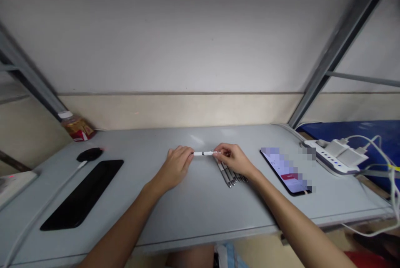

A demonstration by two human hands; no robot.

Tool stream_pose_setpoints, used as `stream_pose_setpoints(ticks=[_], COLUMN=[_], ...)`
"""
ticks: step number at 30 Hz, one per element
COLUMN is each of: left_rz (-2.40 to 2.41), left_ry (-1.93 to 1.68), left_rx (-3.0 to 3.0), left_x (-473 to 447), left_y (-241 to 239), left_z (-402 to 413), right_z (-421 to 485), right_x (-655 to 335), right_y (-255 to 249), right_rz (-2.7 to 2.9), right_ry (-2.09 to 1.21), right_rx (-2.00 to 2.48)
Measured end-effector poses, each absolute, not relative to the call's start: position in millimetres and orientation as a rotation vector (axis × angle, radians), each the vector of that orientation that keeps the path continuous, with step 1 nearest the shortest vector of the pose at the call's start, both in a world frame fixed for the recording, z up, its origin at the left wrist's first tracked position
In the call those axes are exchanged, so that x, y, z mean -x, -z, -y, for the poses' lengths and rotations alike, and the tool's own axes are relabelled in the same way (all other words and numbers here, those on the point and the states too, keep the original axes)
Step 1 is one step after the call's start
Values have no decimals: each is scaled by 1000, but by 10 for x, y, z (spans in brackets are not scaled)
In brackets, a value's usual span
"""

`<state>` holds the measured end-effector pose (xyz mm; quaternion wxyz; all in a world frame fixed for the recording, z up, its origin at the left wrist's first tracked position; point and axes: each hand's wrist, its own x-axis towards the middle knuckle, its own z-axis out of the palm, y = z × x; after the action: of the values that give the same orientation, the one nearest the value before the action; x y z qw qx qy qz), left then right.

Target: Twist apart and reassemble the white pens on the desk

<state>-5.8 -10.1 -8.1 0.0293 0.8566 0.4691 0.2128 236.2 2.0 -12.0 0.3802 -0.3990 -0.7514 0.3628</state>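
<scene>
A white pen (202,154) with a dark band near its middle lies level between my two hands, a little above the grey desk. Its left end is in the closed fingers of my left hand (177,164). My right hand (231,159) pinches the other end between thumb and fingertips. Below my right hand, several pens (230,176) with grey grips and silver tips lie side by side on the desk, partly covered by that hand and wrist.
To the right are a phone (286,172) with a lit screen and a white power strip (333,157) with plugged-in chargers. On the left lie a black pad (84,195) and a black mouse (89,154) beside a white cable (46,199). A bottle (77,127) stands in the back left corner.
</scene>
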Motion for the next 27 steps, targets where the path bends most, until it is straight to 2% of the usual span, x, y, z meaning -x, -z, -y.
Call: stream_pose_setpoints(ticks=[10,15,27], left_rz=[-1454,-1457,-1438], left_ry=[-619,-600,-635], left_rx=[-2621,-2626,-2591], left_x=[29,29,33], left_y=[57,46,45], left_z=[134,135,137], right_z=[-37,-13,28], right_x=[-2383,-2370,-2335], right_y=[126,106,40], right_rz=[1943,1925,2026], right_ry=[-1075,-909,-761], right_rx=[1064,985,1045])
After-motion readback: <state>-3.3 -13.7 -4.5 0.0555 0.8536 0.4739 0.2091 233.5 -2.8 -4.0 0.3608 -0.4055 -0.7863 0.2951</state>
